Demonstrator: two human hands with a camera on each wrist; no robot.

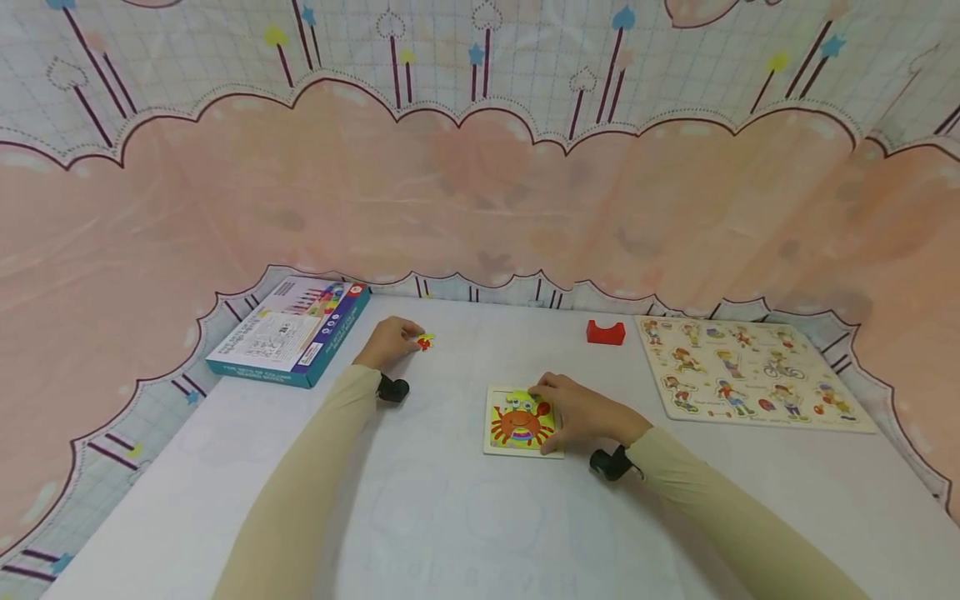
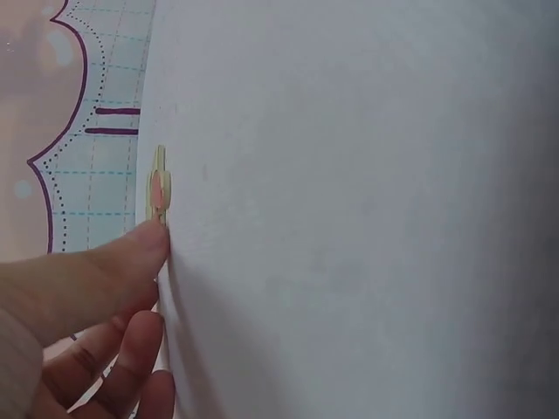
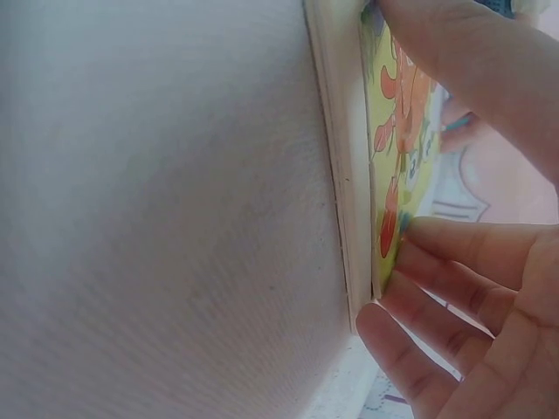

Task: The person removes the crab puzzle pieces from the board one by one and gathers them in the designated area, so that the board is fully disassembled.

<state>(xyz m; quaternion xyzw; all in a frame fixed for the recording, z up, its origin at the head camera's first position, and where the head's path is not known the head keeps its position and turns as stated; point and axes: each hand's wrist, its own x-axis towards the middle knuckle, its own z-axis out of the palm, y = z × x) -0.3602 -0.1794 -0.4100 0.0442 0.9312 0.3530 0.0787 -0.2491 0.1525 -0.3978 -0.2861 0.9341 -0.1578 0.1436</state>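
Out to the left, my left hand (image 1: 388,342) pinches a small red-and-yellow wooden piece (image 1: 425,342) by its edge. The left wrist view shows that piece (image 2: 158,188) edge-on, beyond the thumb tip. A square crab puzzle (image 1: 521,425), a red crab on yellow in a pale wooden frame, lies flat on the table near the middle. My right hand (image 1: 588,412) holds its right side, fingers at the upper edge and thumb at the lower. Seen from the right wrist, the fingertips (image 3: 397,249) rest along the edge of the picture, hiding a corner of it.
A teal-edged box (image 1: 285,333) lies at the back left. Toward the back right are a red block (image 1: 605,332) with a curved notch and a large wooden board (image 1: 757,371) with several figures. A patterned cloth (image 1: 465,208) hangs behind the white table (image 1: 450,517).
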